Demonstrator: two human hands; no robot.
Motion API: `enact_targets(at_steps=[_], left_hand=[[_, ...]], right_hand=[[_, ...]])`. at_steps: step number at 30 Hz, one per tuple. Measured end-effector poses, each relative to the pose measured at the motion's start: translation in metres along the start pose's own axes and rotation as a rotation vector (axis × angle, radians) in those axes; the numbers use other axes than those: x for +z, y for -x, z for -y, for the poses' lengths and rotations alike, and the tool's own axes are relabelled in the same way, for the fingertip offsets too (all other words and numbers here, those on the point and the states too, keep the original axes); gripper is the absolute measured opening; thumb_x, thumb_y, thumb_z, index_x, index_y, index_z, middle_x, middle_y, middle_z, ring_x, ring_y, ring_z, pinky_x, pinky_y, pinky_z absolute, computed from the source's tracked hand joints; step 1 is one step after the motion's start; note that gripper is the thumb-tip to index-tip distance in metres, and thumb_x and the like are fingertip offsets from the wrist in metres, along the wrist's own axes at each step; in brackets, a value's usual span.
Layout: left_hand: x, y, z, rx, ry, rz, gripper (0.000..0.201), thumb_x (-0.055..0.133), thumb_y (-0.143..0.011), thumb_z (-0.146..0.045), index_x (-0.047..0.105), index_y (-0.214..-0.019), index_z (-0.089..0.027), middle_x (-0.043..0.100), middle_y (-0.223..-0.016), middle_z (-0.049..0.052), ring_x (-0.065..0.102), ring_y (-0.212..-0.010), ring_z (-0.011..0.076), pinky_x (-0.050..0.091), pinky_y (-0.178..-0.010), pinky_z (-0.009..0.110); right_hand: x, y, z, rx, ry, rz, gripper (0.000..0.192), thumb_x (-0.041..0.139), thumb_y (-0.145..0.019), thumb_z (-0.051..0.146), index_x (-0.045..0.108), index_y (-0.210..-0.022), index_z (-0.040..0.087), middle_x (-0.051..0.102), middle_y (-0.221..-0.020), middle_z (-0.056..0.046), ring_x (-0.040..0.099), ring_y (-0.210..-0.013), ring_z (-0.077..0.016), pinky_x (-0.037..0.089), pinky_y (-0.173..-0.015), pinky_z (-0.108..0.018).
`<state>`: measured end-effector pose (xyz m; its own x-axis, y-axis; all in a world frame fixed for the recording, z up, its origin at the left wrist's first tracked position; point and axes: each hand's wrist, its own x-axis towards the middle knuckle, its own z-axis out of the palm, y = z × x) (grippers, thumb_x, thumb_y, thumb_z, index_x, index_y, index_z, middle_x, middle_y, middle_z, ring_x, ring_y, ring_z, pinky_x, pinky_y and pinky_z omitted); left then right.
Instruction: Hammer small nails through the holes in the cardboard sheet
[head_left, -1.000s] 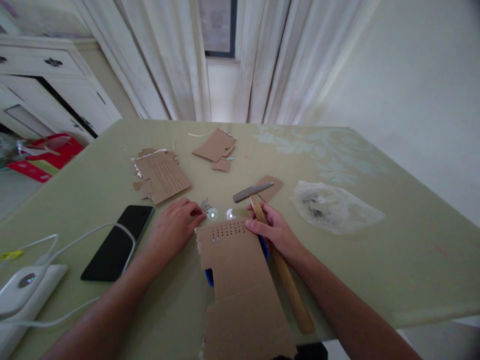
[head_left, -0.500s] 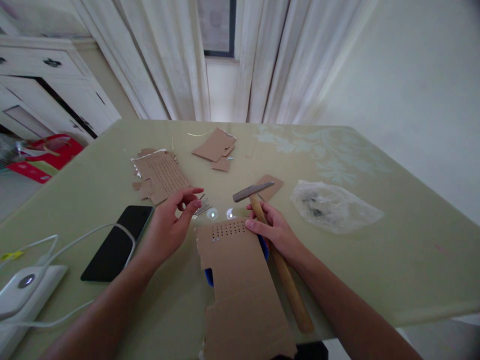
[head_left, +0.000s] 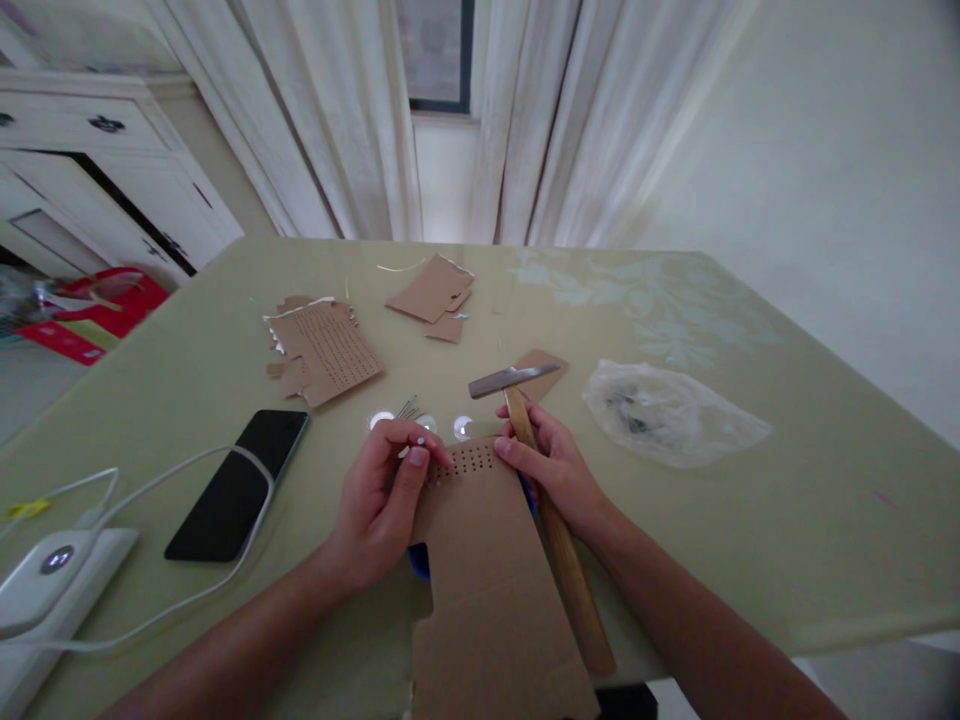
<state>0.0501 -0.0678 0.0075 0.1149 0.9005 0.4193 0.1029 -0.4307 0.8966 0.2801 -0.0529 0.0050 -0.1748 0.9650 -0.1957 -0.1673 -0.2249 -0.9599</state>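
A brown cardboard sheet (head_left: 491,570) with rows of small punched holes at its far end lies before me, with blue edges of something beneath it. My left hand (head_left: 394,495) is closed in a pinch over the left of these holes, on what looks like a nail; only a small shiny tip shows. My right hand (head_left: 551,460) wraps around the wooden handle of a hammer (head_left: 574,580), its thumb pressing on the sheet's right corner. The metal hammer head lies beyond the sheet. Several thin nails (head_left: 407,408) lie just past my left hand.
A second holed cardboard piece (head_left: 334,350) lies at left, with cardboard scraps (head_left: 431,290) farther back. Another scrap (head_left: 541,375) sits under the hammer head. At right is a clear plastic bag (head_left: 671,415). A phone (head_left: 236,490), cable and white power strip (head_left: 67,580) occupy the left.
My left hand has moved right and nearer, from beside the nails to the holes in the cardboard, its fingers now pinched. My right hand stays on the hammer, which has shifted slightly.
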Motion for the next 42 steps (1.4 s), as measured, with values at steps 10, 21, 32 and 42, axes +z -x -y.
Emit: enact_targets(at_steps=[10,21,32,42], left_hand=[[-0.006,-0.012,-0.004,-0.007,-0.054,0.008,0.012,0.06,-0.111,-0.029,0.069,-0.104,-0.024,0.067,-0.094,0.0,0.063,-0.085,0.0132,0.051,-0.072,0.023],[-0.028,-0.026,-0.002,0.031,-0.116,0.147,0.004,0.082,-0.096,-0.027,0.079,-0.096,-0.025,0.077,-0.089,0.002,0.069,-0.084,0.0176,0.053,-0.075,0.03],[-0.033,-0.033,-0.006,0.026,-0.117,0.248,0.009,0.079,-0.098,-0.031,0.083,-0.095,-0.023,0.078,-0.088,0.006,0.07,-0.084,0.0212,0.054,-0.075,0.034],[-0.036,-0.036,-0.008,0.046,-0.118,0.265,0.007,0.08,-0.097,-0.028,0.084,-0.094,-0.023,0.079,-0.088,0.006,0.07,-0.083,0.0204,0.053,-0.076,0.033]], right_hand=[[0.005,0.004,0.005,-0.057,0.045,-0.031,0.055,0.093,-0.081,0.046,0.061,-0.121,0.026,0.06,-0.098,0.003,0.05,-0.056,-0.0068,0.039,-0.04,-0.02],[0.009,0.005,0.006,-0.02,0.092,-0.06,0.057,0.092,-0.079,0.051,0.059,-0.118,0.025,0.061,-0.099,0.003,0.049,-0.052,-0.0057,0.04,-0.037,-0.019],[0.007,0.006,0.007,-0.035,0.132,-0.054,0.056,0.091,-0.081,0.05,0.059,-0.119,0.025,0.061,-0.1,0.002,0.05,-0.055,-0.0072,0.04,-0.037,-0.02],[0.004,0.004,0.003,-0.07,0.147,-0.059,0.054,0.091,-0.082,0.05,0.062,-0.12,0.025,0.062,-0.098,0.001,0.054,-0.064,-0.0107,0.044,-0.044,-0.021]])
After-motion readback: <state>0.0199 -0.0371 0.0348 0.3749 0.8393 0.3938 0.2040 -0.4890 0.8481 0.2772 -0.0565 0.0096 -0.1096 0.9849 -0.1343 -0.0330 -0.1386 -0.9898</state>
